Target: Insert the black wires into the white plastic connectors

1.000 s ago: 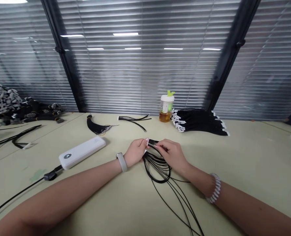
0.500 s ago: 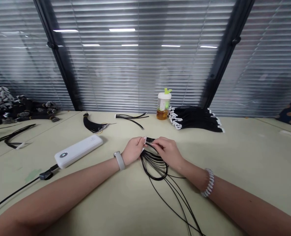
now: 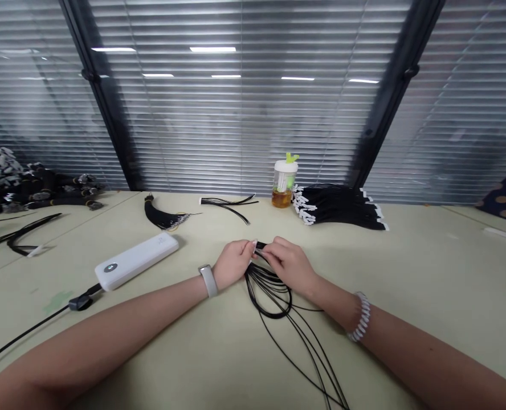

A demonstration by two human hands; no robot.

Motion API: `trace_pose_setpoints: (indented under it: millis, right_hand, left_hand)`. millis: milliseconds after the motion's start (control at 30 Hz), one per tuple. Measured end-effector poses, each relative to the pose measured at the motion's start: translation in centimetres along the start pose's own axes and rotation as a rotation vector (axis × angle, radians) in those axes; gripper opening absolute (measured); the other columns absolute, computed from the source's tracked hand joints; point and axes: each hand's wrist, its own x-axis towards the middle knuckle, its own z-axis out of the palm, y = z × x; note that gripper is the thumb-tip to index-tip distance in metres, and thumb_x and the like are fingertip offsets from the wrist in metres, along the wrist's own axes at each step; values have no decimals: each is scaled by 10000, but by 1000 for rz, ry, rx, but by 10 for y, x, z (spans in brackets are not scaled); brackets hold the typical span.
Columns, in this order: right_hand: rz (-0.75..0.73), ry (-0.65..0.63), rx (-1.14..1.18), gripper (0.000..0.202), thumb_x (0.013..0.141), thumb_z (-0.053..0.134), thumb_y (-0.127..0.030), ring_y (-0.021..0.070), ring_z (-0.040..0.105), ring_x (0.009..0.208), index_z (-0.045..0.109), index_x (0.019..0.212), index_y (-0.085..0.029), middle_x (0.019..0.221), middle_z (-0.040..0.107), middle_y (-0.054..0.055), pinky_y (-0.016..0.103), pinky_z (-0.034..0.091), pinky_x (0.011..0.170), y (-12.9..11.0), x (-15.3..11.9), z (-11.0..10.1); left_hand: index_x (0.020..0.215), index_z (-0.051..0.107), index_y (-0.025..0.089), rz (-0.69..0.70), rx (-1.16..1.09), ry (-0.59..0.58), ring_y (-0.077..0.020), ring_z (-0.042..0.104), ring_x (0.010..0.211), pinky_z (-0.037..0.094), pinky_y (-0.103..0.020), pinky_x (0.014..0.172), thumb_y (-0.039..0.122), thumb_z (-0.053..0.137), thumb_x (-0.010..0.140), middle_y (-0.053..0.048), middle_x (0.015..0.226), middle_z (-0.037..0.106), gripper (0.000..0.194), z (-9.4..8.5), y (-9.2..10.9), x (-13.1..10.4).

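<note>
My left hand (image 3: pixel 233 264) is closed around a white connector (image 3: pixel 255 246), which sits at the end of a bundle of black wires (image 3: pixel 274 296). The fingers of my right hand (image 3: pixel 290 263) pinch a black wire close to that connector. The two hands almost touch. Below them the wires form a loop, and several long ends trail over the table toward the front edge of the view. My palms and the wire tips at the connector are hidden.
A white power bank (image 3: pixel 137 259) with a black cable (image 3: pixel 26 336) lies left. Behind are a black wire bundle (image 3: pixel 163 215), a small harness (image 3: pixel 227 205), a bottle with amber liquid (image 3: pixel 282 196) and stacked harnesses (image 3: pixel 342 206). More harnesses (image 3: pixel 43 188) are heaped far left.
My right fingertips have come slightly closer to the connector, and less wire shows between the two hands. My left hand has barely shifted.
</note>
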Motion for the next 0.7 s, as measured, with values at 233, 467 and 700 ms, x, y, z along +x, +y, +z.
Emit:
trace_pose_setpoints:
  millis: [233,467,700]
  right_hand:
    - [-32,1,2,205,876,416,-168,124,504,670,601,789,-178,715,522,28,232,379,612,4,-1,0]
    - [-14,-11,23,182,871,431,-164,125,531,667,597,798,-183,718,554,27,237,401,617,5,-2,-1]
    - [7,-20,32,183,871,432,-163,131,549,686,597,793,-184,721,563,29,245,412,631,4,-2,-1]
  left_hand:
    - [628,530,144,-34,0,-15,-89,392,365,300,-214,383,535,328,824,42,449,404,482,2,-1,1]
    - [605,517,141,-27,-27,-31,-81,388,389,311,-205,405,518,335,828,42,448,399,475,1,0,1]
    - [640,521,144,-51,-53,-49,-82,384,355,308,-209,379,551,327,822,48,446,399,487,2,-3,1]
